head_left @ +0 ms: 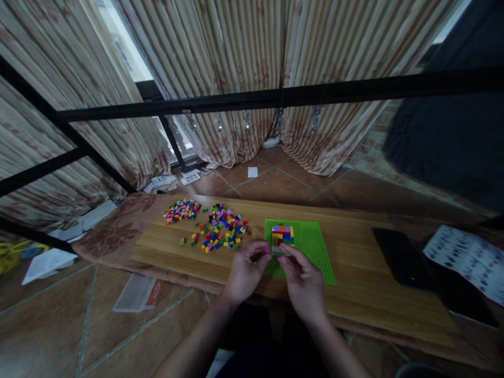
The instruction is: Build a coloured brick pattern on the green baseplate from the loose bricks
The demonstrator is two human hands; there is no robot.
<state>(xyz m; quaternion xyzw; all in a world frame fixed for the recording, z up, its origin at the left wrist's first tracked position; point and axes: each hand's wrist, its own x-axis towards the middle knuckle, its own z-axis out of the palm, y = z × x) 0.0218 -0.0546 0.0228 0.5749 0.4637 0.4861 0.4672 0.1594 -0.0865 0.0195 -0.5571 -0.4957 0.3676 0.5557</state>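
A green studded baseplate lies on the wooden board, with a small multicoloured brick build near its upper left. My left hand pinches a small pink brick at the plate's left edge. Over the plate, my right hand has its thumb and index finger closed on a small greyish piece, blurred in the view. The two hands' fingertips are close together, just in front of the build.
Loose bricks and a pile of smaller pieces lie left on the wooden board. A black phone-like slab and a printed sheet lie right. A black metal bar crosses beyond the board.
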